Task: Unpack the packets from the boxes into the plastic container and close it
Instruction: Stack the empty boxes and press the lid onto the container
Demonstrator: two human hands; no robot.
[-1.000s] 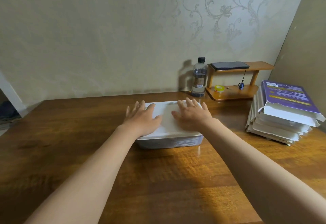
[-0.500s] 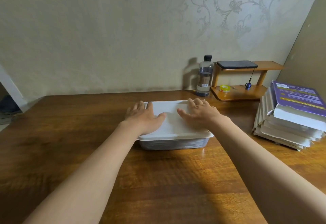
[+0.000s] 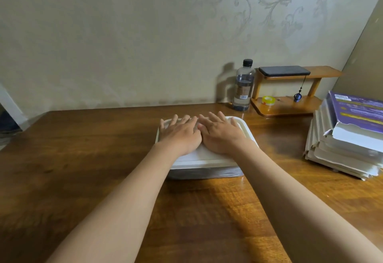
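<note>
Glossy wooden table (image 3: 83,159), matt plastic lid (image 3: 207,156)

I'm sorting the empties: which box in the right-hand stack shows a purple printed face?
The topmost box, lying printed side up; the boxes under it show only pale, whitish edges.

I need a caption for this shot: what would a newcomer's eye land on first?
First, the left hand and right hand laid flat, side by side, on the white lid of the plastic container centred on the table. Then the stack of boxes at the right edge, purple one on top, and the water bottle beside a small wooden shelf.
</note>
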